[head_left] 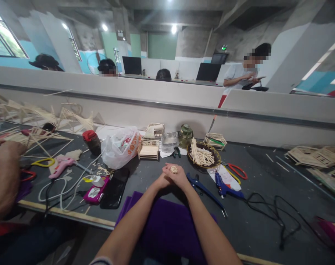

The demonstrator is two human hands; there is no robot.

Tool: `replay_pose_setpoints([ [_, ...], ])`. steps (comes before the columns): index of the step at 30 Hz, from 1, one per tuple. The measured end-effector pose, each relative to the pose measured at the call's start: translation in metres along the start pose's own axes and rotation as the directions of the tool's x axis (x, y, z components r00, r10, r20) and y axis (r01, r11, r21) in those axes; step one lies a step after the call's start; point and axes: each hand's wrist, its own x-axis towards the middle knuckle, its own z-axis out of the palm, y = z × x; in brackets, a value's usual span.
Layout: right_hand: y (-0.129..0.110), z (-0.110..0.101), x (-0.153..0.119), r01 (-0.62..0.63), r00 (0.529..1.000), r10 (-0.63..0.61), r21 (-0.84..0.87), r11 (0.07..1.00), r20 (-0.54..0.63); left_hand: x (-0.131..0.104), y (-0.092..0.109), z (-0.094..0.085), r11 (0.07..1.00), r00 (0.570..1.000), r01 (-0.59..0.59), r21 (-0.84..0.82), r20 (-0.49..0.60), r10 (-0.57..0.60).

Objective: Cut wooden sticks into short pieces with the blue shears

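My left hand (163,178) and my right hand (181,177) are closed together over the table edge, wrapped round a bundle of thin wooden sticks (174,169). Only the pale round ends of the sticks show at the top; their length is hidden by my fingers. Beneath my forearms lies a purple cloth (170,224). Just beyond my hands, a wicker basket (217,162) carries loose wooden sticks (202,152). A small stick-built bench (148,150) stands ahead to the left. Blue-handled pliers (204,187) and a blue glue gun (225,189) lie to my right.
At left are a black phone (114,189), a magenta power strip (97,191), a pink glue gun (61,165), a white plastic bag (121,147) and a red-lidded jar (92,142). Another person's arm (4,173) is at far left. A black cord (283,209) curls rightward.
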Motion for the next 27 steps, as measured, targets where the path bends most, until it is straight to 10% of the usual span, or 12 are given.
replay_pose_setpoints([
  [16,0.01,0.012,0.005,-0.125,0.952,0.189,0.256,0.959,-0.243,-0.001,0.011,0.002,0.984,0.997,0.001,0.177,0.072,-0.014],
  [22,-0.003,-0.016,0.016,-0.079,0.898,0.335,0.645,0.76,-0.285,-0.022,0.046,-0.001,0.976,0.986,0.141,0.166,0.063,-0.153],
  [27,-0.008,-0.041,0.015,-0.041,0.885,0.404,0.826,0.562,-0.23,-0.04,0.061,0.002,0.987,0.972,0.154,0.047,-0.186,-0.143],
])
